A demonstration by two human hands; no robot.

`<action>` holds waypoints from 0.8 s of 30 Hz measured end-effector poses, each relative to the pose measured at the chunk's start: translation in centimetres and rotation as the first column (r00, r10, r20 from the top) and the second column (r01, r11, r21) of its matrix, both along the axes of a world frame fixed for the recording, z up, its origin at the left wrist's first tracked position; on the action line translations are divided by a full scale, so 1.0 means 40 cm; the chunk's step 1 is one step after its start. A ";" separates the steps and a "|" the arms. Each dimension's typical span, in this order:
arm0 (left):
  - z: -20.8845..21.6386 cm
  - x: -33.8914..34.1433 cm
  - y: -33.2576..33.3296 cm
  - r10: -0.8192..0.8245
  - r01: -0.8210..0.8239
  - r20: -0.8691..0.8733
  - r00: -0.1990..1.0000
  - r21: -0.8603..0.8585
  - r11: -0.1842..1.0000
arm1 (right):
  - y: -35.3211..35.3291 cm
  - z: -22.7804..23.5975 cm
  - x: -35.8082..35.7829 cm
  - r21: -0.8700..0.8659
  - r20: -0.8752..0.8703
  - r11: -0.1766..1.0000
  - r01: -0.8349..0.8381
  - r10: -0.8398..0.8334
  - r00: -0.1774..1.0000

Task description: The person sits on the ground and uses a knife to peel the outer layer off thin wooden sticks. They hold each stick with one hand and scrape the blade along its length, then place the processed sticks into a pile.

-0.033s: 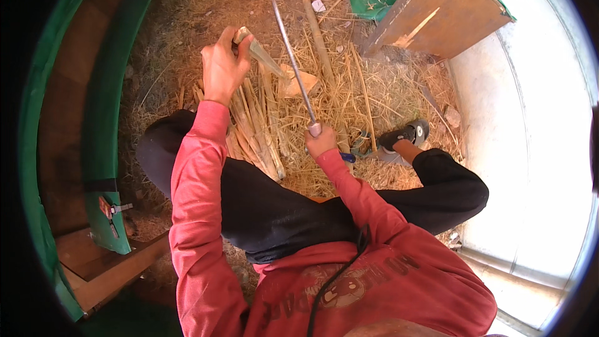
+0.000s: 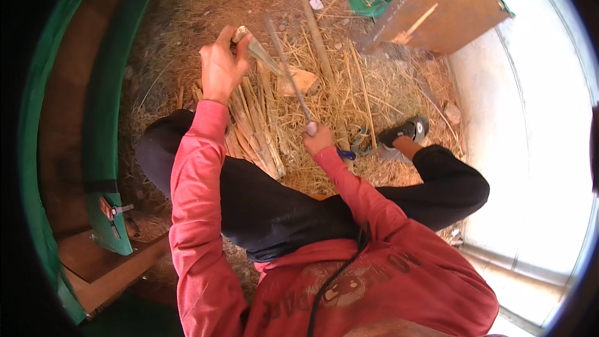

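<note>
My left hand point(image 2: 221, 67), raised ahead of my left knee, grips the upper end of a pale green split bamboo piece point(image 2: 263, 57). The piece slants down to the right, its lower end at a wooden block point(image 2: 304, 80) on the straw. In my right hand point(image 2: 320, 140) is the handle of a long, thin-bladed machete point(image 2: 289, 72). Its blade points away from me and crosses close to the bamboo's lower end; motion blurs it, and whether they touch I cannot tell. Several split bamboo strips point(image 2: 253, 128) lie between my legs.
A bamboo pole point(image 2: 318, 37) lies on the straw-covered ground beyond the block. Something with a blue handle point(image 2: 345, 155) is beside my right wrist. A wooden panel point(image 2: 437, 9) stands far right, near a white wall point(image 2: 530, 125). Green-covered boards point(image 2: 109, 118) are at left.
The machete blade has swung slightly left and lower, toward the bamboo piece, and is now blurred. My left hand and the bamboo have barely moved.
</note>
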State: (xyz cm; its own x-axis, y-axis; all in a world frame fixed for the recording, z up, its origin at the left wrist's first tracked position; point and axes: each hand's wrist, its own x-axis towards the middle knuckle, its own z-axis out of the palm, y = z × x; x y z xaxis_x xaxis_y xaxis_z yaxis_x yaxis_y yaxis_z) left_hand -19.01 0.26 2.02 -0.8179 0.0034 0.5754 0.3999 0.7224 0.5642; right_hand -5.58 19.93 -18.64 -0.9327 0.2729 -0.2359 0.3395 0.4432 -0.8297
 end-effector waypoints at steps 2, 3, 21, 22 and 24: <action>0.011 0.008 -0.022 0.026 -0.027 0.030 0.999 0.034 0.999 | 0.015 -0.056 0.000 0.146 0.221 0.979 -0.142 0.107 0.969; 0.003 0.002 -0.031 0.034 -0.034 0.004 0.999 0.009 0.999 | 0.045 -0.107 0.010 0.172 0.215 0.971 -0.166 0.127 0.968; 0.031 0.010 0.013 0.057 -0.055 0.045 0.997 -0.049 0.997 | -0.022 -0.161 0.013 0.281 0.088 0.959 0.026 -0.053 0.995; 0.022 0.020 0.000 0.063 -0.061 0.028 0.998 -0.048 0.997 | -0.020 -0.169 0.018 0.283 0.110 0.959 -0.006 -0.026 0.994; 0.001 0.017 -0.021 0.092 -0.090 0.017 0.996 -0.060 0.994 | -0.015 -0.043 0.018 0.059 0.028 0.997 -0.045 0.043 0.999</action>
